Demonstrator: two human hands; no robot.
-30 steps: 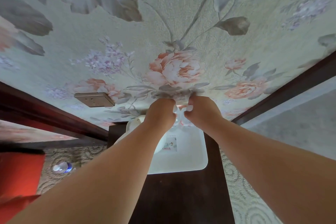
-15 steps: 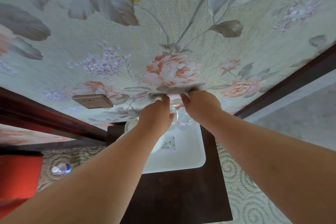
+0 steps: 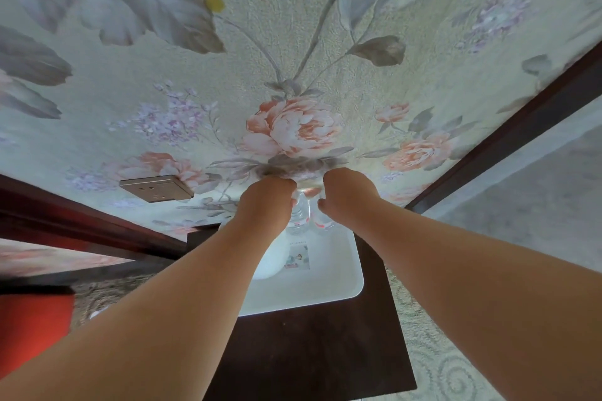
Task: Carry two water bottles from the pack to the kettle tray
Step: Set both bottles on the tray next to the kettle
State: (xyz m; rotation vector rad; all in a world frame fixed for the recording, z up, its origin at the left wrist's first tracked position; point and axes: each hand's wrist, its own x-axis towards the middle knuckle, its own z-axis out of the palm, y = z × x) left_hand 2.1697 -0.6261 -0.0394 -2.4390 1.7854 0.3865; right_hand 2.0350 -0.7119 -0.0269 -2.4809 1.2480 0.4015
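Note:
Two clear water bottles stand side by side at the far end of the white tray [image 3: 325, 298], close to the flowered wall. My left hand [image 3: 265, 202] is closed over the top of the left bottle [image 3: 298, 220]. My right hand [image 3: 348, 195] curls around the top of the right bottle [image 3: 323, 223]. Both caps are hidden under my fingers. The white kettle [image 3: 270, 259] sits on the tray's left part, mostly covered by my left forearm.
The tray lies on a dark wooden table [image 3: 312, 352] and also holds a small printed card [image 3: 298, 257]. A wall socket [image 3: 156, 188] is to the left. Patterned carpet [image 3: 433, 365] lies on the right, a red seat [image 3: 32, 322] at the lower left.
Both hands stay on the bottle tops and have drawn slightly apart. More of the two bottles shows below my fingers. The view has shifted a little.

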